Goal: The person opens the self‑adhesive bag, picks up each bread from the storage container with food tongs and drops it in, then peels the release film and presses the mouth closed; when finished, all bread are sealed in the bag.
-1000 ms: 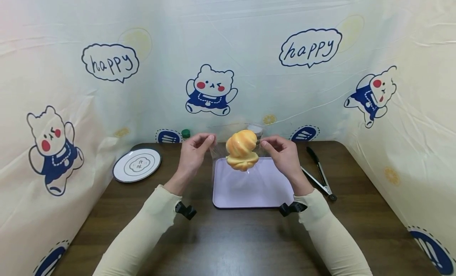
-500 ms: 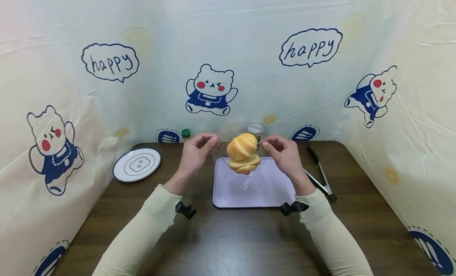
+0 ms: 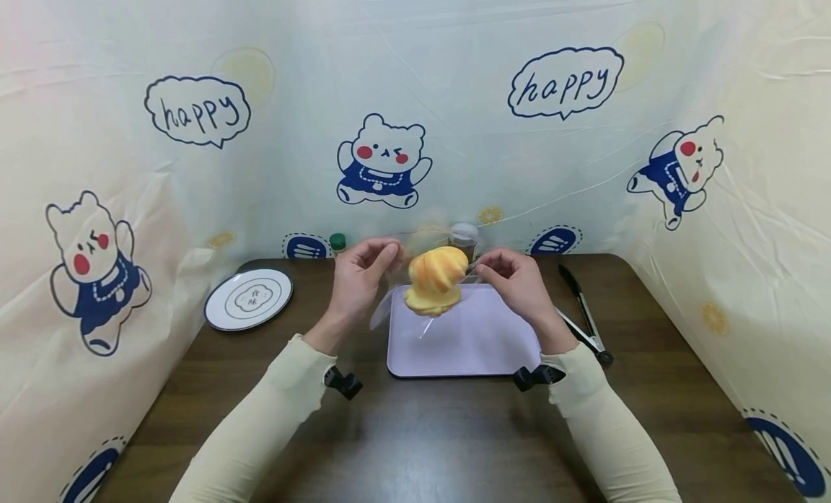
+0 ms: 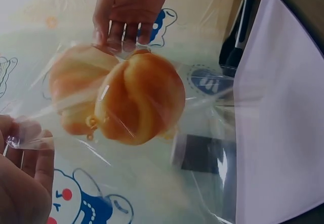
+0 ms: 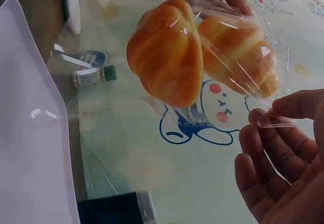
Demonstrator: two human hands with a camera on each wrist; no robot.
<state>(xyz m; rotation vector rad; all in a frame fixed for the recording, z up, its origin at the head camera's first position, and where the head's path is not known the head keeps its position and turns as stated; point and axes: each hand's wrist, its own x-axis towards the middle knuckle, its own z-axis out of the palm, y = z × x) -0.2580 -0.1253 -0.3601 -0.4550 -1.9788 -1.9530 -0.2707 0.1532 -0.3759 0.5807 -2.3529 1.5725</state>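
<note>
Two golden bread rolls (image 3: pixel 438 268) hang one above the other over the lilac tray (image 3: pixel 464 351), with a clear plastic bag (image 4: pixel 152 178) around them. My left hand (image 3: pixel 360 279) pinches the bag's edge between thumb and fingers. On the other side, the thumb and fingertips of my right hand (image 3: pixel 516 283) pinch its opposite edge. The right wrist view shows a ridged roll (image 5: pixel 167 54) beside a second roll (image 5: pixel 240 54) under creased film. Neither hand touches the bread in the head view. Whether both rolls lie fully inside the bag, I cannot tell.
A white plate (image 3: pixel 249 299) with a dark rim lies at the table's left. Metal tongs (image 3: pixel 587 308) with black tips lie right of the tray. Behind stand a green-capped bottle (image 3: pixel 337 243) and a white-lidded jar (image 3: pixel 464 239). Printed cloth (image 3: pixel 286 178) surrounds the table.
The rolls hang slightly lower and farther left. My left hand has shifted a little right, narrowing the gap between my hands. The bag's lower left edge now flares past the tray. Both pinches hold.
</note>
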